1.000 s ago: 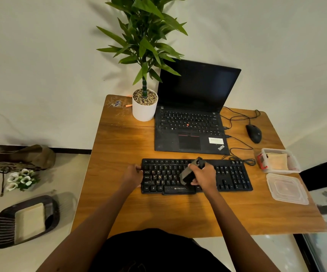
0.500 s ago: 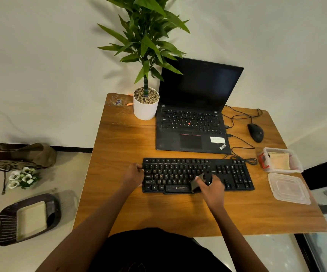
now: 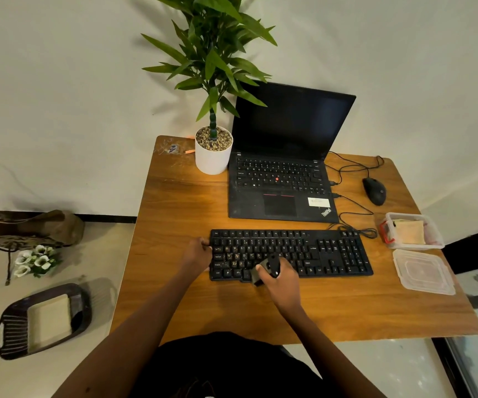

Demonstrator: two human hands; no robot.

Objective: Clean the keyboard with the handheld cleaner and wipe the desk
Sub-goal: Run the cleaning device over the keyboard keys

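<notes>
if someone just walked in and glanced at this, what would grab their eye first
Probably the right hand gripping a small cleaner at the front edge of the black keyboard, with the left hand holding the keyboard's left end. After that, the tall leafy plant in its white pot at the back of the wooden desk, right beside the open laptop with its dark screen.

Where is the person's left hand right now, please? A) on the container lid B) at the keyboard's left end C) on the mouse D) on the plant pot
B: the left hand grips the left end of the keyboard, while the right hand holds the handheld cleaner over it.
</notes>
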